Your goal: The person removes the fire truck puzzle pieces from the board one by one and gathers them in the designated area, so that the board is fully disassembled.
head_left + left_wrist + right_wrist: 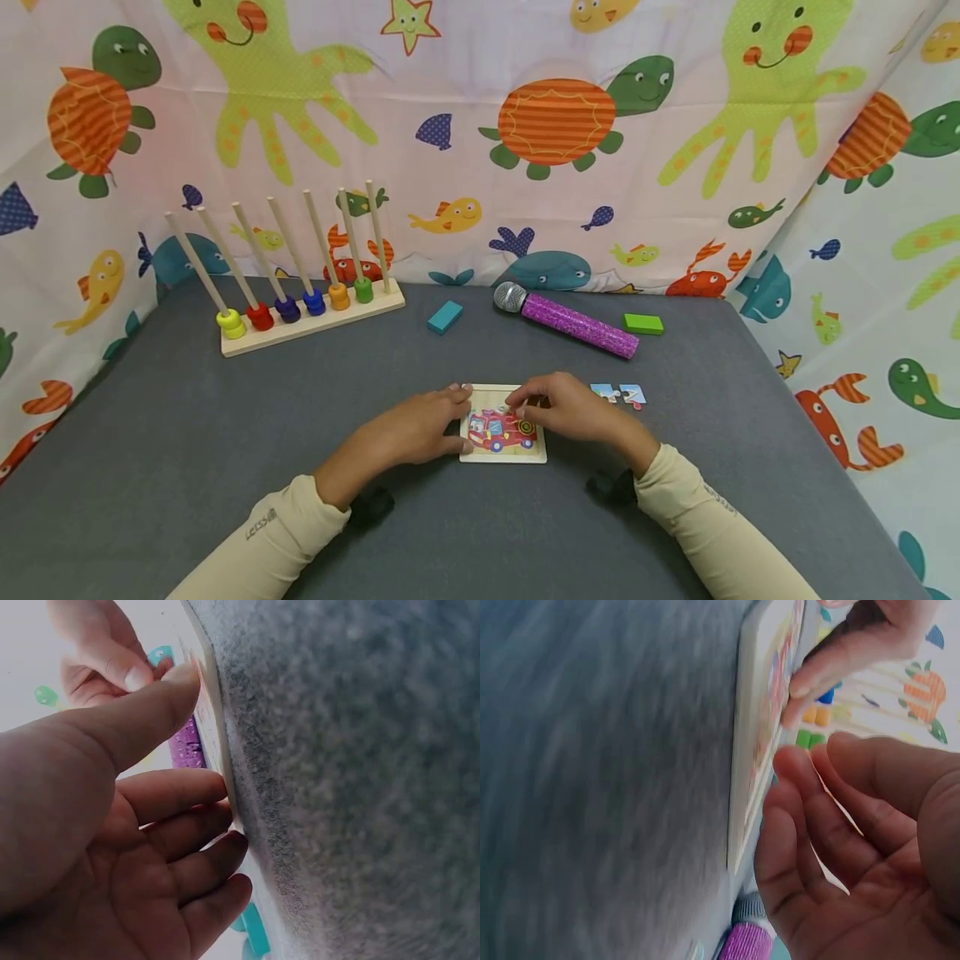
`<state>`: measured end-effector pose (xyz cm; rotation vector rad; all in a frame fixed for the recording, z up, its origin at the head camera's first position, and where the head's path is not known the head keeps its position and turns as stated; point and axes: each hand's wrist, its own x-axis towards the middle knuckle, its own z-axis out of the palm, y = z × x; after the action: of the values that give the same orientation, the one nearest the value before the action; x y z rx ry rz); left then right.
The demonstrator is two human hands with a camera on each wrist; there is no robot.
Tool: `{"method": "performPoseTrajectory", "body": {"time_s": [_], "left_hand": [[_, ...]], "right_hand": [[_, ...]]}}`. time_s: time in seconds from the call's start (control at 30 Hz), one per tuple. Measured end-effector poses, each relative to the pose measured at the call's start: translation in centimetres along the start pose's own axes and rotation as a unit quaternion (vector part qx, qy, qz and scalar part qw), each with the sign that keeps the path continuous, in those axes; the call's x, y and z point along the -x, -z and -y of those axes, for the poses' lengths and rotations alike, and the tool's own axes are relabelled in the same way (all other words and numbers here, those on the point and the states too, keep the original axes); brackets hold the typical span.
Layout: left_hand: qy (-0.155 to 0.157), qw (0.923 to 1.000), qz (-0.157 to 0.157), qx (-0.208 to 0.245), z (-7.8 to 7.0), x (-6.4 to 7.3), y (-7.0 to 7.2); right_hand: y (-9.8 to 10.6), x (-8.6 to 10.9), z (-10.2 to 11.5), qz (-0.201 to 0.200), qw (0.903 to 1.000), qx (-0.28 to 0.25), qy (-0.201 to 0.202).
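A small wooden puzzle tray (491, 457) lies on the dark table, with a red vehicle picture in its lower part and bare wood along its top. My left hand (423, 425) rests at the tray's left side, thumb at the lower corner and fingers (214, 780) against the edge. Over the tray's upper right is my right hand (562, 406), its bent fingertips (791, 769) close to the picture. No piece shows between its thumb and fingers in the right wrist view. Beside that hand lie two loose puzzle pieces (632, 395), one partly overlapped by it.
At the back left stands a wooden peg stand (322, 332) with coloured rings on upright rods. Behind the tray lie a teal block (446, 317), a purple glittery toy microphone (577, 323) and a green block (642, 324). A patterned cloth (465, 192) hangs along the table's back.
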<state>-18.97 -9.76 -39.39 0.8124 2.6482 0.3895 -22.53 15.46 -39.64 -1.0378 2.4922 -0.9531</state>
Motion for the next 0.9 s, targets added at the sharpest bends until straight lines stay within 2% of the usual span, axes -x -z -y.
{"method": "performPoseTrajectory", "body": {"time_s": [0.3, 0.67, 0.9], "left_hand": [[0.008, 0.9998, -0.013, -0.012, -0.1, -0.1, 0.0], [0.005, 0.9998, -0.014, -0.014, 0.1, -0.3, 0.1], [-0.006, 0.9994, -0.012, -0.033, 0.0, -0.2, 0.1]], "right_hand": [[-1.3, -1.4, 1.3, 0.012, 0.9992, -0.037, 0.006], [-1.4, -2.3, 1.8, 0.02, 0.9992, -0.035, -0.006], [-1.4, -2.5, 2.0, 0.035, 0.9988, -0.029, -0.016]]}}
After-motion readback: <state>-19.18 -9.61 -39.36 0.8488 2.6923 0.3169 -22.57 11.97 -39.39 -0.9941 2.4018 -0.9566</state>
